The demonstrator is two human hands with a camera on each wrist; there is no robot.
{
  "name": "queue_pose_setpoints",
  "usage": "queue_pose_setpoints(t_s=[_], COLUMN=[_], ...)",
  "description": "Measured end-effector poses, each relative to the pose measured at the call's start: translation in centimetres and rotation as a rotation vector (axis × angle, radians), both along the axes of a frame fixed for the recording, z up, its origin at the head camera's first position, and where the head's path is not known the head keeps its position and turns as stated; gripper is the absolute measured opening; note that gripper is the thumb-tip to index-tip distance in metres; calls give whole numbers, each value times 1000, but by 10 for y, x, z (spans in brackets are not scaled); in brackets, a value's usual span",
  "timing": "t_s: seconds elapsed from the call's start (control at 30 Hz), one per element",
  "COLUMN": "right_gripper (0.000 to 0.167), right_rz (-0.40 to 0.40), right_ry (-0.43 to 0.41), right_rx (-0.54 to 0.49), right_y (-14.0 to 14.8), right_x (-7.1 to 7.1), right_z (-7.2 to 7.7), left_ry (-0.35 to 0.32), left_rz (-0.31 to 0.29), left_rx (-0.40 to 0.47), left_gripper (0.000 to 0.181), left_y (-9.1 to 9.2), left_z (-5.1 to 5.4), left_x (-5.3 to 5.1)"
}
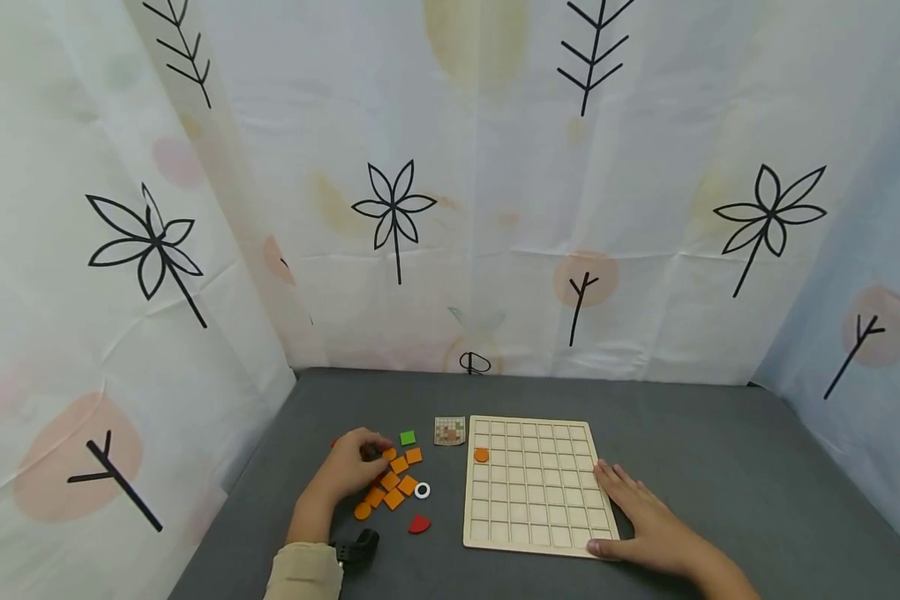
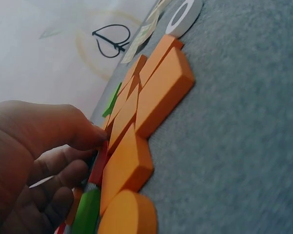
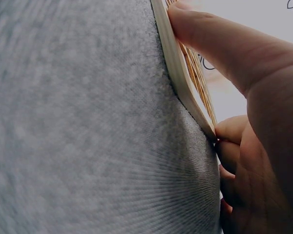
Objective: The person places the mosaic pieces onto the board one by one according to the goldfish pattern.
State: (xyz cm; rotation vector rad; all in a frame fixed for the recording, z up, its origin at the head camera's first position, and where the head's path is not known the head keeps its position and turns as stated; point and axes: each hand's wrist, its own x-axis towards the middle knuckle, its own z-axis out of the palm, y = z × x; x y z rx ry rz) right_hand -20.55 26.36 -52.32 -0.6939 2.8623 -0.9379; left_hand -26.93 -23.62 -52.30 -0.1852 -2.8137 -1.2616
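Note:
My left hand (image 1: 352,462) is bent over a cluster of orange pieces (image 1: 393,498), its thumb and fingers around an orange disc (image 1: 389,454). In the left wrist view the thumb tip is beside a red piece (image 2: 98,165); whether anything is pinched is hidden. A pale wooden grid board (image 1: 528,492) lies to the right, with one orange disc (image 1: 482,455) in a cell near its left edge. My right hand (image 1: 648,525) rests at the board's lower right corner, fingers extended along the right side, thumb on the front edge, as the right wrist view (image 3: 210,29) also shows.
Around the cluster lie a green square (image 1: 407,437), a white ring (image 1: 422,490) and a red quarter-round piece (image 1: 419,524). A small patterned card (image 1: 449,431) sits by the board's upper left corner. Printed fabric (image 1: 495,208) walls surround the grey tabletop (image 1: 690,442).

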Motion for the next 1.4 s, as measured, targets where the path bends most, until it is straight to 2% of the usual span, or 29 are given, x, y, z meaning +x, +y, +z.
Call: queue_pose_setpoints(t_s=[0.17,0.5,0.73,0.97,1.17,1.4], right_gripper=[109,108,109,108,109,109], right_rz=[-5,-14,-12,1,-30,-25], right_ry=[-44,-22,-30,-4,-18,-15], right_rx=[-5,3,1,-10,25,32], right_y=[0,0,0,1,1,0], right_x=[-1,0,-1,-1,0,-1], right_z=[2,-1,-1,-2,-2,-2], left_ry=[21,10,13,14,24,65], left_rz=[-20,-31,-23,-17,-5,-58], left_rx=[5,-44,-22,-9,16,45], left_gripper=[21,27,23,22,22,23], left_y=[-3,0,-1,-1,3,14], left_z=[-3,-2,-2,-2,0,3], left_x=[-3,-2,-2,-1,-2,-4])
